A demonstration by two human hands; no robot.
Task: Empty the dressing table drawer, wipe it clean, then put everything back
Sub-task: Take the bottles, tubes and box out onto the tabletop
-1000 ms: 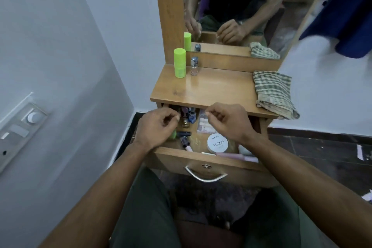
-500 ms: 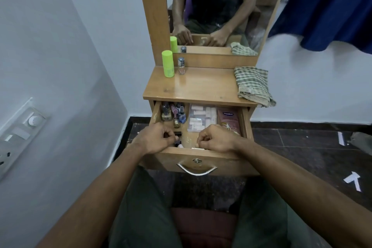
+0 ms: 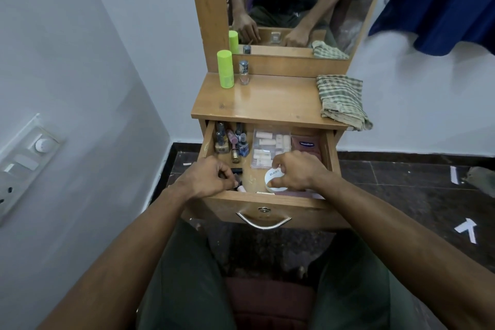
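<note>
Wooden bench (image 3: pixel 267 104) fronts grey walls; in its drawer (image 3: pixel 267 202) my left grip (image 3: pixel 211 178) pinches a small tube (image 3: pixel 241 187), my right grip (image 3: pixel 293 171) clasps a white jar (image 3: pixel 274 178).

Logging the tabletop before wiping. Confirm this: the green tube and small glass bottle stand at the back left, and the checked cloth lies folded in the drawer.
Not in the drawer. The head view shows the checked cloth on the tabletop, right side. The green tube and glass bottle are as stated.

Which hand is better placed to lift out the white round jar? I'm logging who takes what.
Right. The right hand already curls round the white jar at the drawer front; the left hand is busy pinching a small tube.
</note>
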